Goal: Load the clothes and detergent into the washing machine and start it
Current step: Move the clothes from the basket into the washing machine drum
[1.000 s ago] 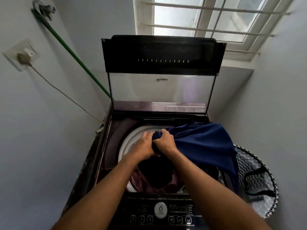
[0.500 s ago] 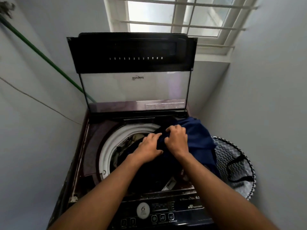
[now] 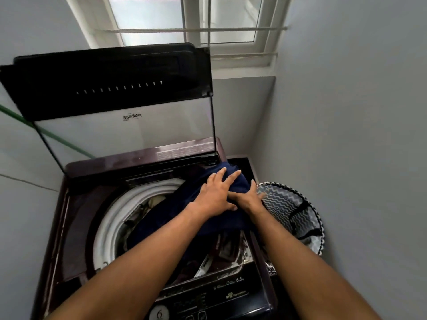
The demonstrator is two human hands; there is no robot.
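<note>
At the two o'clock edge of the washing machine (image 3: pixel 76 218), the navy garment (image 3: pixel 184 204) lies half in the drum, half draped over the rim toward the laundry basket (image 3: pixel 298 218). Half a second ago both hands bunched the cloth in fists; now the left hand (image 3: pixel 215 195) lies flat on it with fingers spread, and the right hand (image 3: pixel 248 197), at its three o'clock side, also presses with straight fingers. That suggests gripping has given way to pushing the overhang down; detergent and starting remain.
</note>
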